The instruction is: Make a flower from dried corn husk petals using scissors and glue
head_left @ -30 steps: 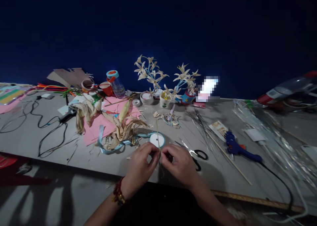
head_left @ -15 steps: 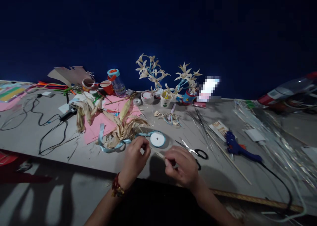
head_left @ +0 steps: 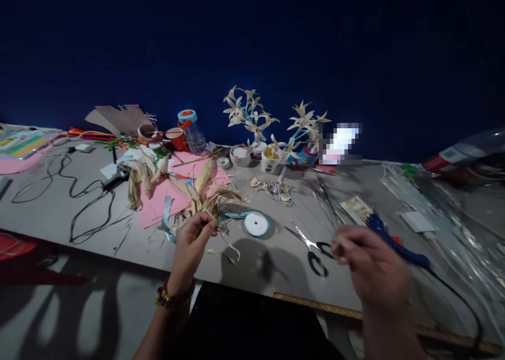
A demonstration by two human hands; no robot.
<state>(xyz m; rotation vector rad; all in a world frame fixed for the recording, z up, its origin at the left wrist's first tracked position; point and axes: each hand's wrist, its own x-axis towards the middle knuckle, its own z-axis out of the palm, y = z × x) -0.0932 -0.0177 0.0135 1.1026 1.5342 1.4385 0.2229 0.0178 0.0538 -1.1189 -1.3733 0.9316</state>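
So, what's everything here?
Flower sprays on blue stems: two, cream, table back
Cups and tubs: several, white, red, blue, table back
Drinking bottle with orange-and-blue lid: one, clear, back left
Dried husks: many, tan, centre left
Paper sheets: several, pink, under husks
Ribbon spool: one, white and blue, centre
Scissors with black handles: one pair, silver, right of spool
Glue gun: one, blue, right
Plastic strips: many, clear, far right
Large bottle: one, clear with red band, far right
Cables: several, black, left and right
Table: one, grey, beneath
Wall: one, dark blue, behind
Other scraps: too small to count
Left hand: one, bare, beside husks
Right hand: one, bare, blurred, near scissors
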